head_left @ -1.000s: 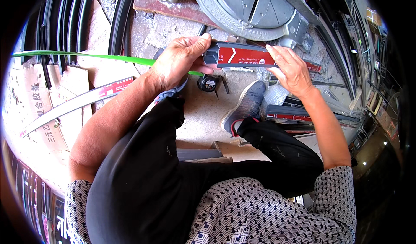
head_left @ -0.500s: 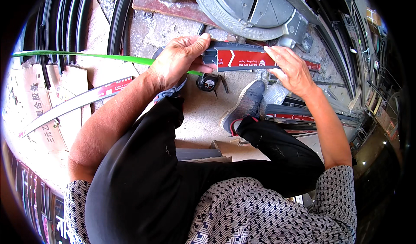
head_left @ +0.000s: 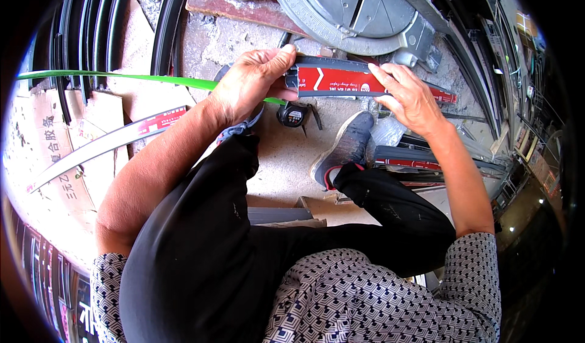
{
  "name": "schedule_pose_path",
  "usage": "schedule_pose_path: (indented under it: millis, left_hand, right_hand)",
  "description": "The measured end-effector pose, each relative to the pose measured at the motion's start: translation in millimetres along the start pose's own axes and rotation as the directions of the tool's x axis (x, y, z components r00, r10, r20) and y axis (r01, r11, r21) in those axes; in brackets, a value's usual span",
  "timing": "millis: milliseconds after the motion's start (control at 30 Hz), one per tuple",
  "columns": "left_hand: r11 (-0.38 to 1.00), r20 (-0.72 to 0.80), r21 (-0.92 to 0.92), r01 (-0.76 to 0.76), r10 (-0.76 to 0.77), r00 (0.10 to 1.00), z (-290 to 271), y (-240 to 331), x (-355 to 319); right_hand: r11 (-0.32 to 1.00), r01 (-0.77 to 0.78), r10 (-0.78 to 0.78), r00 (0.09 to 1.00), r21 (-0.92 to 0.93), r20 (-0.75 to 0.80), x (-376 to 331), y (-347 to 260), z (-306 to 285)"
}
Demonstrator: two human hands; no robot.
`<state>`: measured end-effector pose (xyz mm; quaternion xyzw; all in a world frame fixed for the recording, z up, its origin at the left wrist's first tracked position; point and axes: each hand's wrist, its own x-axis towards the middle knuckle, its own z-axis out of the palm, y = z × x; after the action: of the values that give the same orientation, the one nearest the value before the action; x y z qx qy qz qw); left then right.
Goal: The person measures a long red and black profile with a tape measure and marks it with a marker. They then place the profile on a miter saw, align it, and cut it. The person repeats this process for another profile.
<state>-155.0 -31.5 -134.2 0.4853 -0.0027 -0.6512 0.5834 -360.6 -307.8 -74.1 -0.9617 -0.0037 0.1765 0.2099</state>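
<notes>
A grey window-frame profile (head_left: 338, 82) with red film on its face lies across both my hands, above the floor. Its left end meets my left hand (head_left: 253, 78), whose thumb is on top and fingers curl beneath. Dark grey material shows at that end, but I cannot tell whether it is a separate piece. My right hand (head_left: 407, 93) grips the profile farther right, thumb below and fingers over the top. Below my left hand a black tape measure (head_left: 292, 114) rests on the floor. Its green blade (head_left: 152, 80) runs left, passing behind my left hand.
Beyond my hands stands a grey mitre saw base (head_left: 347, 14) on a reddish board (head_left: 244, 8). Dark curved-looking profiles (head_left: 170, 26) lie at left, with cardboard (head_left: 61, 142) and a pale profile strip (head_left: 103, 145). More profiles (head_left: 420, 157) and clear plastic (head_left: 387, 130) lie right of my shoe (head_left: 344, 148).
The red-filmed profile has shifted slightly left toward my left hand and turned so more of its red face shows. Both hands keep their hold nearly in place.
</notes>
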Motion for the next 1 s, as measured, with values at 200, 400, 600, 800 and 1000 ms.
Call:
schedule_pose_path:
  millis: [200,400,600,800,1000]
  left_hand:
    - [1.0,0.011,0.016,0.013,-0.013,1.0,-1.9,-4.7,1.4]
    - [1.0,-0.005,-0.008,0.029,-0.029,1.0,2.2,7.1,-4.2]
    - [0.972,0.047,0.224,-0.066,0.056,0.997,6.4,9.6,-4.3]
    - [0.957,0.056,0.278,-0.08,0.066,0.996,3.4,4.1,-1.9]
    - [0.926,0.046,0.37,-0.071,0.058,0.997,4.5,7.3,-4.6]
  right_hand:
    - [1.0,-0.018,0.018,1.0,-0.004,-0.015,1.7,-3.1,5.3]
    - [0.994,-0.105,0.105,0.994,0.011,-0.036,2.8,-6.3,12.4]
    - [0.996,-0.072,0.062,0.983,-0.055,-0.171,4.5,-7.9,21.2]
    - [0.998,-0.064,0.063,0.98,0.005,-0.19,2.5,-7.0,30.9]
    - [0.995,-0.066,0.08,0.977,0.078,-0.197,5.2,-10.5,34.4]
